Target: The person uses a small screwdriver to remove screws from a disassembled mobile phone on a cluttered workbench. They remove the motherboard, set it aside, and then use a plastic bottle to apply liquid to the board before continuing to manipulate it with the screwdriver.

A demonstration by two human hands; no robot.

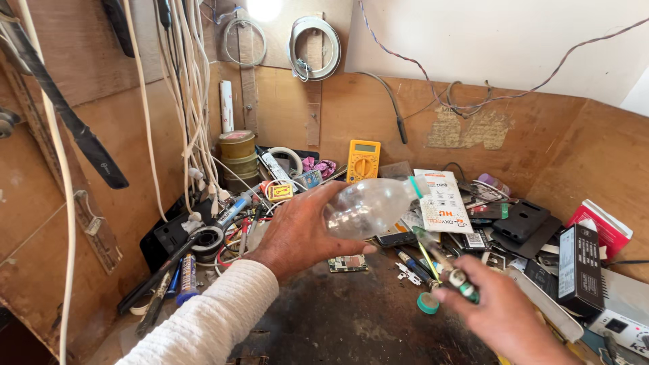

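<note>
Two hands busy: clear plastic bottle (370, 206) lies tipped on its side above the cluttered bench (351, 318), clasped round its base in the left hand (301, 233), neck pointing right; right hand (503, 314) pinches a blurred green-tipped tool (443, 263) just below it; looks mid-tipping, so steadiness matters next; teal cap (427, 303) sits beneath; yellow multimeter (363, 161) stands behind.

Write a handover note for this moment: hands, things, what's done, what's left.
Left hand: holds a clear plastic bottle tipped on its side above the bench.
Right hand: holds a thin tool, blurred.
Green cap lies on the bench, so the bottle is likely open.
Circuit board lies under the bottle.
Left: cap still off; nothing else can be judged.
</note>
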